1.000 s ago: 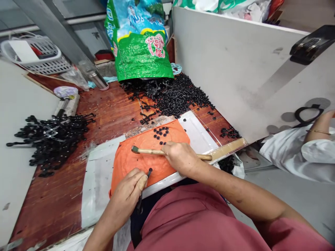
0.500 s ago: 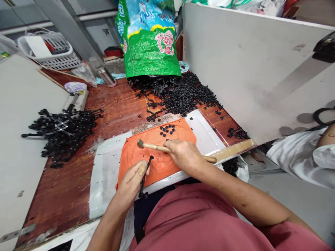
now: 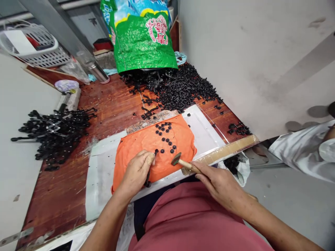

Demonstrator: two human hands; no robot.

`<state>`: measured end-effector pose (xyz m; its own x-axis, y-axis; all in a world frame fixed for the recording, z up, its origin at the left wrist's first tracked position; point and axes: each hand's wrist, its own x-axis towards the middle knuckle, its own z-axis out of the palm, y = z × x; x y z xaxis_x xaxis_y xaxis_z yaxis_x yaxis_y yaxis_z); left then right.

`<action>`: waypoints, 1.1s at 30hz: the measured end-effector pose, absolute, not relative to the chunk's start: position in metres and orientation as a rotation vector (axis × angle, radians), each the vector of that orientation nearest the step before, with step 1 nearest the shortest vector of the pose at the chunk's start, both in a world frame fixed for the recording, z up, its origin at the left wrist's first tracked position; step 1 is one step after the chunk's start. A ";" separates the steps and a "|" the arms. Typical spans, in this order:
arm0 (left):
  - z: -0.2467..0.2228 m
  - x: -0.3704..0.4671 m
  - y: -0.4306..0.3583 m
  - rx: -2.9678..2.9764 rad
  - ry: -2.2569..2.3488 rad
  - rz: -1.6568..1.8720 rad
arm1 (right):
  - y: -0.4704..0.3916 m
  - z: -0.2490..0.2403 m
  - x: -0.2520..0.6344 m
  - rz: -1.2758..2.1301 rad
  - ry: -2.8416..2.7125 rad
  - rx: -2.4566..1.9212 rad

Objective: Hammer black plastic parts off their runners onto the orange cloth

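My left hand (image 3: 138, 169) is closed around a slim black part with a knob at each end (image 3: 148, 181), over the left half of an orange cloth pad (image 3: 146, 139). The part's upper knob points up and rests near the cloth; its middle is hidden by my fingers. My right hand (image 3: 220, 179) grips the wooden handle of a small hammer (image 3: 188, 166), its head over the pad's right front edge. Several small round black pieces (image 3: 166, 140) lie on the cloth beyond both hands.
A large heap of small black pieces (image 3: 183, 90) spills from a green bag (image 3: 143, 45). Many black knobbed parts (image 3: 54, 132) are piled at left. A grey board (image 3: 222, 52) stands along the right side. A metal flask (image 3: 96, 71) and a white basket (image 3: 49, 57) are at the back left.
My right hand has drawn the hammer right and toward me. More round pieces now show on the cloth. My left hand has moved slightly right and farther over the pad, still holding the black part.
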<state>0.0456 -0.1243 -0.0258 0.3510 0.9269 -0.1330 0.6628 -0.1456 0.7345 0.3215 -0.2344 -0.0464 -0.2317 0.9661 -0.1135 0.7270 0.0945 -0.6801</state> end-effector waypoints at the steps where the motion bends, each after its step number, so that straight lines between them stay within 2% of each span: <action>1: -0.025 0.048 -0.123 1.913 1.393 0.441 | -0.235 -0.049 0.321 0.925 -1.999 -1.661; 21: -0.031 0.051 -0.115 2.115 1.371 0.147 | -0.228 -0.042 0.321 1.040 -1.930 -1.576; 26: -0.027 0.053 -0.113 2.092 1.336 0.138 | -0.218 -0.036 0.325 0.814 -2.034 -1.687; 33: -0.026 0.054 -0.108 2.013 1.310 0.198 | -0.187 -0.011 0.310 0.531 -2.207 -1.542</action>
<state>0.0536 -0.1084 -0.0262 0.4727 0.8469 -0.2436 0.7370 -0.2284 0.6361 0.3096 -0.1870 -0.0114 -0.3155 0.9434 0.1025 0.7937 0.3216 -0.5164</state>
